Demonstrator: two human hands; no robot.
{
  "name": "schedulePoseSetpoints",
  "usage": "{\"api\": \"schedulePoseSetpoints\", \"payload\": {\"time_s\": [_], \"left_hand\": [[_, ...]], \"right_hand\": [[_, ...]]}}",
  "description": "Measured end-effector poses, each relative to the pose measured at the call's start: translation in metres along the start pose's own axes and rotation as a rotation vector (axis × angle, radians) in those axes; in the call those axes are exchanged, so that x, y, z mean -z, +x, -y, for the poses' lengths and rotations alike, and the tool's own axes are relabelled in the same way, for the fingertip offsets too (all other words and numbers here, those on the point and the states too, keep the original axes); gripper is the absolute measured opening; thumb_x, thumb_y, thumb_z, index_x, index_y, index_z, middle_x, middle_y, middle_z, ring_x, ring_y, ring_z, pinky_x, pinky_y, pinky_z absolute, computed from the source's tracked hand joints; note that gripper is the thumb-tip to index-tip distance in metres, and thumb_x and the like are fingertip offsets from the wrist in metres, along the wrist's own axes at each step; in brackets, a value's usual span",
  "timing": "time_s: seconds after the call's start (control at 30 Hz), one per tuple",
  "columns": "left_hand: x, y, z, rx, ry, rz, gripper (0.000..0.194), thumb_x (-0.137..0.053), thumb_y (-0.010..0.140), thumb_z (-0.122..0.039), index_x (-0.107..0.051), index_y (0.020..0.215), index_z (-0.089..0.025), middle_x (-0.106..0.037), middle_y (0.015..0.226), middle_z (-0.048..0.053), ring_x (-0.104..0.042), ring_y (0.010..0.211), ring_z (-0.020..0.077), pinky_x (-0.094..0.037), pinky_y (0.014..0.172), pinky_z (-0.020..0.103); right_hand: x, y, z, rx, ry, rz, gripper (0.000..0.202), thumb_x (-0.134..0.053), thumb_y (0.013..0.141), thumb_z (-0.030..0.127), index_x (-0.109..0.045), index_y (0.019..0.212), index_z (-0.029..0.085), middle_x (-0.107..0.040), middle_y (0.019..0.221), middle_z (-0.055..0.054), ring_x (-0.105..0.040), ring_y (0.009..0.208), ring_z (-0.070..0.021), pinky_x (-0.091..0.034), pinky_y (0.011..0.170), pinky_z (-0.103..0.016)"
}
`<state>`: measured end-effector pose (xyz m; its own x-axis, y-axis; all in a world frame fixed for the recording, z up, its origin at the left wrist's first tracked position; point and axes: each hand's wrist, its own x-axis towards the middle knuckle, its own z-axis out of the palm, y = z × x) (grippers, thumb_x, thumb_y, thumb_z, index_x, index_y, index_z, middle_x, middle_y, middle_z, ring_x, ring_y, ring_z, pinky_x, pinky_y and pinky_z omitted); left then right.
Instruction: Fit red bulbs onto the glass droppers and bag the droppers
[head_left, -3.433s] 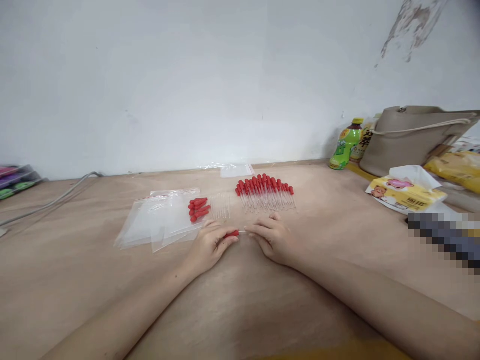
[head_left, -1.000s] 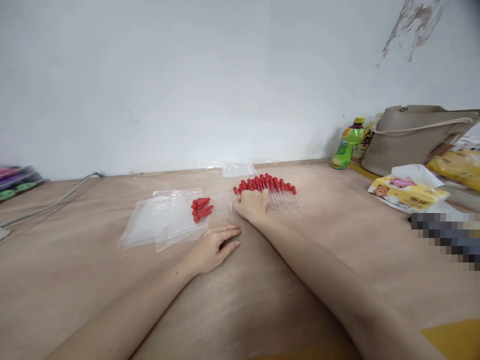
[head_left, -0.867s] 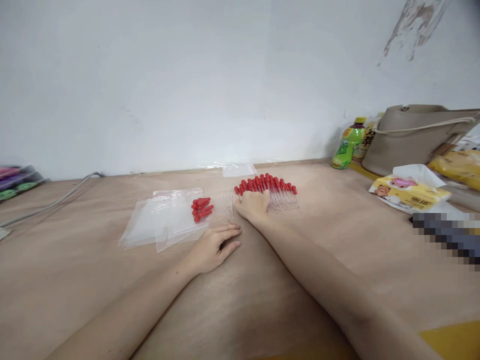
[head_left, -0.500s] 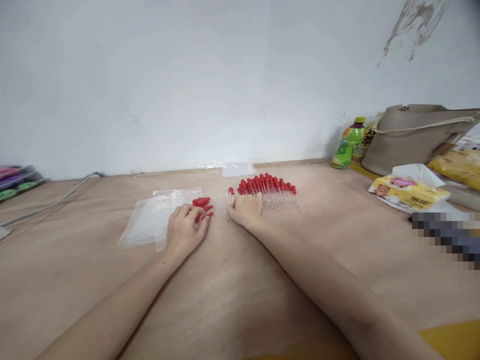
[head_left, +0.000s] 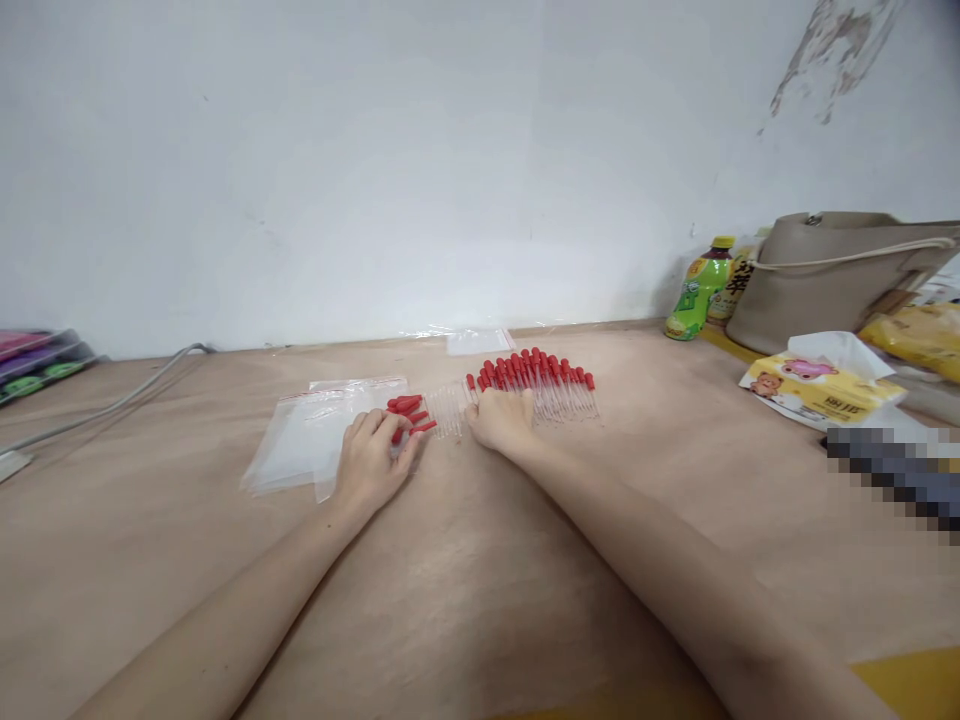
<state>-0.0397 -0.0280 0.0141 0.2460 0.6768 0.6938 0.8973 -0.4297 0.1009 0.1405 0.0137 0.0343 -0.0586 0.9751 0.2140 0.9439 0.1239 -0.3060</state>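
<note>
Several red rubber bulbs (head_left: 406, 404) lie loose by the fingers of my left hand (head_left: 373, 460), which is curled with thumb and index closed around one red bulb. Just right of them, thin clear glass tubes (head_left: 448, 412) lie side by side. My right hand (head_left: 500, 418) is closed at the right end of these tubes, at a dropper whose red bulb (head_left: 471, 382) shows above the fingers; the fingertips are partly hidden. Behind and right of that hand, many droppers with red bulbs (head_left: 535, 363) lie in a fanned row, their clear tubes pointing toward me.
Clear zip bags (head_left: 289, 440) lie left of my left hand, another bag (head_left: 477, 342) by the wall. At right are a green bottle (head_left: 699, 290), a grey-beige bag (head_left: 817, 280) and a yellow tissue pack (head_left: 817, 378). A grey cable (head_left: 142, 388) runs at left.
My right hand has shifted slightly right, toward the fanned row, and the dropper bulb above it has moved right too. A red bulb at my left fingertips now points further right.
</note>
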Motion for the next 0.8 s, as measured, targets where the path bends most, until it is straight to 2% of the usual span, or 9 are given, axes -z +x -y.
{"api": "schedulePoseSetpoints", "payload": {"time_s": [0.1,0.2,0.3,0.37,0.47,0.57,0.67,0.8], "left_hand": [[0.005,-0.005,-0.016,-0.057,-0.153,0.048,0.009,-0.051,0.079,-0.026,-0.054,0.079,-0.017,-0.055,0.078,0.005,-0.052,0.08,0.0195,-0.042,0.074,0.032],[0.005,-0.01,-0.03,-0.048,-0.27,0.176,0.008,-0.051,0.078,-0.025,-0.051,0.081,-0.018,-0.055,0.076,0.003,-0.053,0.072,0.0169,-0.044,0.066,0.03],[-0.001,-0.012,-0.037,-0.025,-0.33,0.248,0.02,-0.052,0.077,-0.026,-0.053,0.095,-0.018,-0.056,0.082,0.003,-0.055,0.07,0.016,-0.045,0.062,0.029],[-0.005,-0.011,-0.038,-0.04,-0.346,0.27,0.02,-0.051,0.079,-0.027,-0.058,0.096,-0.018,-0.057,0.085,0.004,-0.055,0.073,0.0163,-0.046,0.064,0.03],[-0.008,-0.009,-0.037,-0.063,-0.363,0.274,0.017,-0.048,0.083,-0.026,-0.064,0.083,-0.018,-0.058,0.084,0.005,-0.056,0.077,0.0168,-0.045,0.068,0.03],[-0.007,-0.009,-0.037,-0.049,-0.395,0.223,0.016,-0.047,0.084,-0.025,-0.062,0.085,-0.019,-0.06,0.084,0.004,-0.055,0.078,0.0162,-0.045,0.07,0.029],[-0.005,-0.01,-0.04,0.005,-0.433,0.216,0.014,-0.045,0.086,-0.026,-0.058,0.088,-0.019,-0.061,0.079,0.001,-0.056,0.071,0.014,-0.044,0.065,0.026],[-0.003,-0.011,-0.044,0.084,-0.537,0.264,0.015,-0.042,0.087,-0.027,-0.055,0.088,-0.019,-0.059,0.065,-0.002,-0.056,0.059,0.011,-0.044,0.057,0.023]], "right_hand": [[0.004,-0.011,-0.018,0.061,0.091,-0.112,0.023,-0.035,0.083,0.028,-0.052,0.088,0.012,-0.063,0.08,-0.011,-0.057,0.077,-0.0222,-0.028,0.076,-0.037],[0.003,-0.027,-0.046,0.21,0.227,-0.194,0.018,-0.032,0.086,0.025,-0.047,0.09,0.014,-0.062,0.077,-0.006,-0.055,0.069,-0.0165,-0.03,0.077,-0.034],[-0.001,-0.042,-0.072,0.323,0.322,-0.274,0.017,-0.036,0.086,0.024,-0.047,0.094,0.015,-0.062,0.082,-0.006,-0.056,0.075,-0.0164,-0.032,0.076,-0.031],[-0.002,-0.048,-0.081,0.374,0.344,-0.317,0.021,-0.037,0.085,0.022,-0.047,0.102,0.015,-0.062,0.088,-0.007,-0.056,0.08,-0.017,-0.034,0.073,-0.03],[-0.001,-0.056,-0.081,0.446,0.322,-0.328,0.022,-0.035,0.086,0.02,-0.052,0.1,0.017,-0.062,0.089,-0.007,-0.055,0.078,-0.0158,-0.033,0.072,-0.029],[0.001,-0.063,-0.072,0.503,0.331,-0.304,0.017,-0.038,0.085,0.021,-0.055,0.088,0.018,-0.061,0.08,-0.004,-0.053,0.068,-0.0129,-0.031,0.073,-0.03],[0.002,-0.07,-0.067,0.576,0.37,-0.285,0.015,-0.041,0.085,0.024,-0.055,0.083,0.017,-0.06,0.072,-0.001,-0.05,0.061,-0.0104,-0.029,0.075,-0.03],[0.002,-0.075,-0.066,0.607,0.38,-0.285,0.017,-0.041,0.085,0.026,-0.055,0.081,0.017,-0.059,0.068,0.0,-0.048,0.057,-0.0088,-0.028,0.075,-0.03]]}}
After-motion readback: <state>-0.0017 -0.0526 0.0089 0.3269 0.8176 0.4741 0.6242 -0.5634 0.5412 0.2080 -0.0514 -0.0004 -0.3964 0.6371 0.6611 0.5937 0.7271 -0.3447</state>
